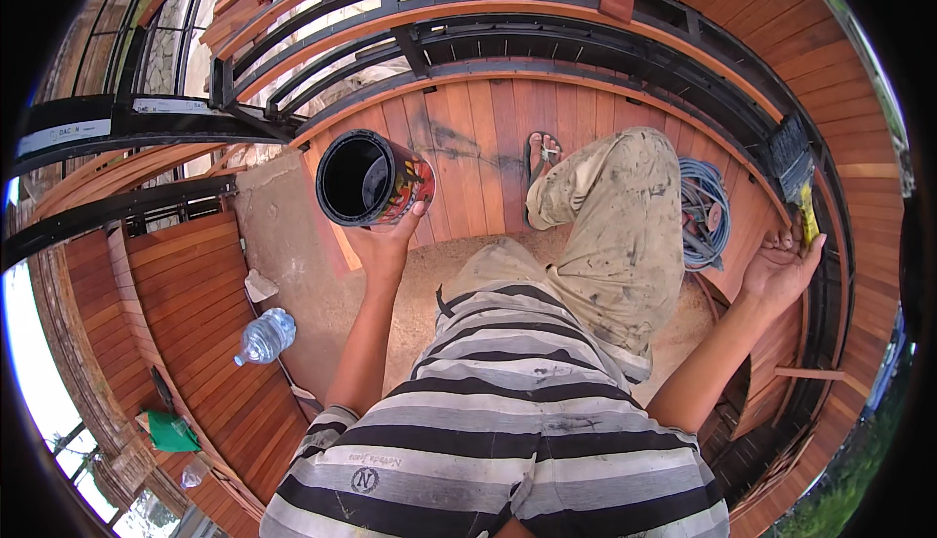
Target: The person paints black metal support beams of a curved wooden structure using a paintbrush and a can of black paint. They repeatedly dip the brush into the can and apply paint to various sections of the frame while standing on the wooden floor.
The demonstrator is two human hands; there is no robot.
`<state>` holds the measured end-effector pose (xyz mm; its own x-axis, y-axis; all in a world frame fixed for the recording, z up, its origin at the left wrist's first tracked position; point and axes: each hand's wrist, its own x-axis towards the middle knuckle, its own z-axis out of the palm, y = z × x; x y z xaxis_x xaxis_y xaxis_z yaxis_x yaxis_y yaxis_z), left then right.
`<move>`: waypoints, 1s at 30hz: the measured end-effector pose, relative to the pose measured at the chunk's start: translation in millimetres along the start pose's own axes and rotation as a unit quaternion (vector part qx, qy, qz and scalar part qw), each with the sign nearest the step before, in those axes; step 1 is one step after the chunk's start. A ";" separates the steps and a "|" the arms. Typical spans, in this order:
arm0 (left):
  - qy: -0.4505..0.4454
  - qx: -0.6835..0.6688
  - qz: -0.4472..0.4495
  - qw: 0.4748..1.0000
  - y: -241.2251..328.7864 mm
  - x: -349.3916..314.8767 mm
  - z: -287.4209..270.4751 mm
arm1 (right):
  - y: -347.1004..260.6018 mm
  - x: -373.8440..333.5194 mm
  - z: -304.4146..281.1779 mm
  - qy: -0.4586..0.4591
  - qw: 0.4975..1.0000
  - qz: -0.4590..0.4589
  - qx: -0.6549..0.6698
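My left hand [387, 243] holds a paint can [408, 185] with black paint inside, its open mouth tilted toward me. The can's side has a red and yellow label, and black paint coats its rim. Over on the right, my right hand [776, 270] is closed round the yellow handle of a paintbrush [789, 158]. Dark, paint-loaded bristles rest at or very near the black metal frame [833, 275] that curves along the wooden slats; whether they touch I cannot tell.
Coiled blue hose or cable [705, 211] lies beside my knee on the wooden boards [468, 138]. A clear plastic bottle [265, 336] lies at left on the concrete. Curved black rails with wooden strips [459, 16] arc ahead. A green piece [171, 431] sits at lower left.
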<state>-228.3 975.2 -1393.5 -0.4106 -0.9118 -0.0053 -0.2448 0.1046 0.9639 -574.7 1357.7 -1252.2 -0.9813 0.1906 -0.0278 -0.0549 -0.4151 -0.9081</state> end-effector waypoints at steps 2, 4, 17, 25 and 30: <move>0.037 0.000 0.000 0.999 19.0 30.7 21.8 | 15.6 46.0 19.5 -0.001 0.999 0.048 -0.002; 0.071 -0.036 -0.008 0.997 58.6 58.4 37.8 | 27.4 77.0 52.6 0.006 0.993 0.117 -0.015; 0.061 0.111 0.075 0.989 379.4 189.8 52.6 | -112.8 81.3 456.3 -0.312 0.933 0.176 -0.017; 0.155 0.125 0.191 0.961 478.0 203.4 20.7 | -217.8 14.2 590.3 -0.681 0.718 -0.121 -0.071; 0.185 0.160 0.223 0.944 499.8 196.3 -30.1 | -256.3 -50.7 652.8 -0.828 0.480 -0.277 -0.085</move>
<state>-404.8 836.6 -904.8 -0.2160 -0.8184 0.5326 -0.3971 0.5719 0.7177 -631.5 873.7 -745.3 0.3657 -0.7973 0.4802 -0.5151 -0.6031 -0.6091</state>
